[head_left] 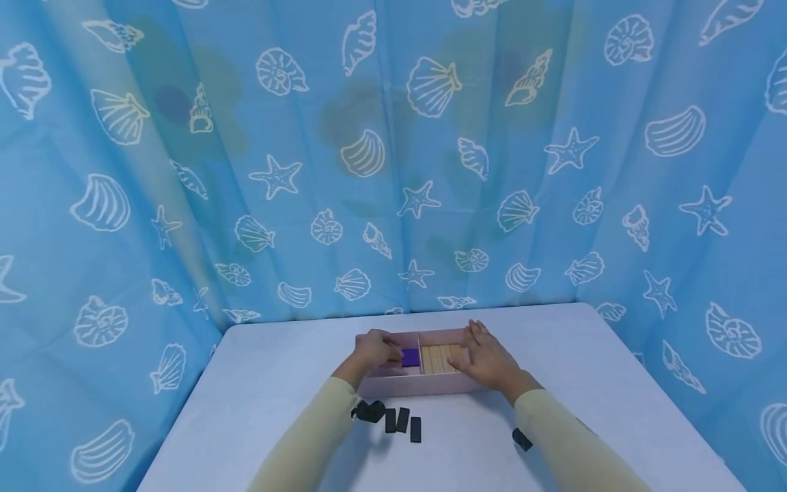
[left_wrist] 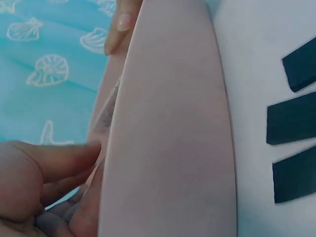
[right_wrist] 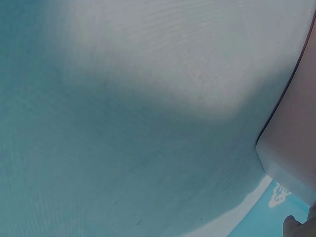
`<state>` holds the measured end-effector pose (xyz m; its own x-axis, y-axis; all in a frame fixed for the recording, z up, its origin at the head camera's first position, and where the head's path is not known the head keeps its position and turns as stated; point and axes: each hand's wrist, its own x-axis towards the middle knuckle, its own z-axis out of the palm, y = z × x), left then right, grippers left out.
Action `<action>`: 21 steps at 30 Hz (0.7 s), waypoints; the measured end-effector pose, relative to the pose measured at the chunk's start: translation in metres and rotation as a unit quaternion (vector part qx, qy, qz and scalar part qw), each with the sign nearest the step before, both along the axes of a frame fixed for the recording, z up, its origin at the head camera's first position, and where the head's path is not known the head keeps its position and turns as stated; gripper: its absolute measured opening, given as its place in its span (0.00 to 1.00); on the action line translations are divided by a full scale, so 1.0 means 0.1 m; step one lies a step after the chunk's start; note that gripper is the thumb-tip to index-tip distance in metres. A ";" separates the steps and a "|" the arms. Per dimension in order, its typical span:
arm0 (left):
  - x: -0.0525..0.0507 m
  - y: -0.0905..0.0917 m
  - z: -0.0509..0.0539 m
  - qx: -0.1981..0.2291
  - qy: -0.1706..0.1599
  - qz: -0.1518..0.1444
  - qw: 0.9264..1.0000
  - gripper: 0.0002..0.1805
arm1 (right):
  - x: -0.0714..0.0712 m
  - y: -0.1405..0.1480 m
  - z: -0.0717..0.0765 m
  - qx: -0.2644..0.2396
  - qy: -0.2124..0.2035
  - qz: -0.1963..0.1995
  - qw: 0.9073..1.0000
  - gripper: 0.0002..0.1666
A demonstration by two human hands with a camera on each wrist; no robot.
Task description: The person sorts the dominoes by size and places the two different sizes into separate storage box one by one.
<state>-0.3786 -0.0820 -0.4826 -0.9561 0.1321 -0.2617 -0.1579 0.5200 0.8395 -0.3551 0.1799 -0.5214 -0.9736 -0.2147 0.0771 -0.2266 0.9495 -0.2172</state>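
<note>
A person in pale sleeves (head_left: 310, 434) works with both hands at a shallow pink box (head_left: 424, 387) set on a white bench (head_left: 277, 362). The left hand (head_left: 374, 350) reaches over the box's left end, its fingers bent and dipping into the left compartment, the tips at the edge of a flat purple block (head_left: 410, 357); whether they pinch it cannot be told from these angles. The left-wrist view shows the thumb and fingers just behind the box's front wall, their tips partly hidden.

At the other end, the right hand (head_left: 487, 359) lies over the right rim, its fingers straight and close together toward the far corner, the thumb spread away from them above a row of light wooden blocks (head_left: 436, 359). A thin divider (head_left: 420, 350) separates the wooden row, in the right compartment, from the purple block in the left.

In front of the box, near its left half, three small black blocks (head_left: 415, 430) lie apart on the bench, with a dark object (head_left: 369, 411) of unclear shape beside them. A blue curtain (head_left: 381, 205) printed with white shells and starfish hangs behind the bench.
</note>
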 end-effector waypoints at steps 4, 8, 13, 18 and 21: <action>0.07 -0.04 0.07 0.014 0.008 -0.025 1.000 0.16 | 0.00 -0.01 -0.01 -0.003 -0.002 -0.003 1.000 0.57; 0.12 -0.07 0.14 0.011 0.027 -0.046 0.999 0.17 | -0.01 0.00 0.00 -0.007 0.000 -0.002 1.000 0.56; 0.17 -0.09 0.20 0.015 0.050 -0.072 0.996 0.17 | -0.04 0.04 0.04 -0.005 0.003 -0.003 1.000 0.56; 0.27 -0.12 0.22 0.039 0.052 -0.069 0.996 0.17 | -0.04 0.02 0.05 -0.014 -0.008 -0.003 1.000 0.57; 0.37 -0.17 0.18 0.054 0.045 -0.067 0.995 0.17 | -0.01 0.00 0.01 -0.015 -0.022 -0.005 1.000 0.57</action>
<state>-0.3413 -0.0992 -0.4649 -0.9470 0.2826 -0.1531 -0.0149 0.4371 0.8993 -0.3557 0.1804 -0.5206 -0.9785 -0.2024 0.0398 -0.2058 0.9447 -0.2555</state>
